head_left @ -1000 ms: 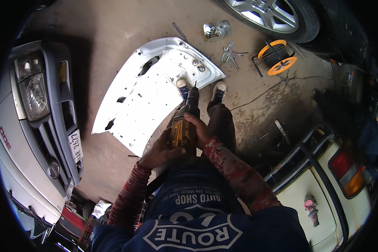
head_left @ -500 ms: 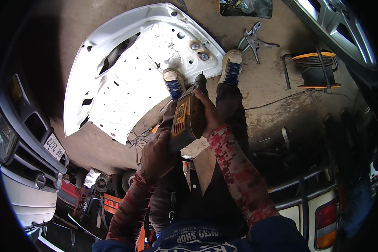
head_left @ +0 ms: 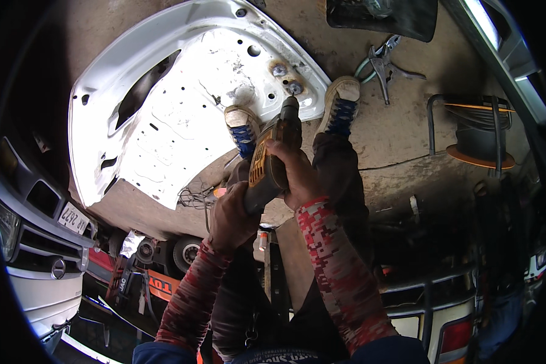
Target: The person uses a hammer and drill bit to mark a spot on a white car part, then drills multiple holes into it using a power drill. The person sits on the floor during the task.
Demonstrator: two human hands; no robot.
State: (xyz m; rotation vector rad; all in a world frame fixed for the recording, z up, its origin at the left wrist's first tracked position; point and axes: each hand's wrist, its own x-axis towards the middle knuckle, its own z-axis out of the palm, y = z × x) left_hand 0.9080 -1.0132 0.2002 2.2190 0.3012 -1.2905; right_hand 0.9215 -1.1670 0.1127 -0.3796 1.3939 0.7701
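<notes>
I hold a yellow and black power drill (head_left: 267, 164) with both hands. My left hand (head_left: 232, 215) is wrapped round its rear handle, and my right hand (head_left: 298, 173) grips the side of the body, thumb across the top. On the floor in front of me lies a white car body panel (head_left: 182, 130), with several holes cut in it. The drill's chuck points at the right part of the panel, its bit beside a browned round spot (head_left: 294, 88). Whether the bit touches the metal I cannot tell. My shoes (head_left: 242, 130) stand at the panel's near edge, the left one over it.
Locking pliers (head_left: 381, 64) lie right of the panel, below a dark tray (head_left: 394, 21). Farther right stands a cable reel (head_left: 482, 136). A loose cable (head_left: 194, 199) lies at the panel's near edge. A parked vehicle (head_left: 42, 242) fills the left side.
The drill has moved slightly forward, bringing its bit up to the browned spot. My right hand's thumb now lies farther over the drill body. The view has shifted a little.
</notes>
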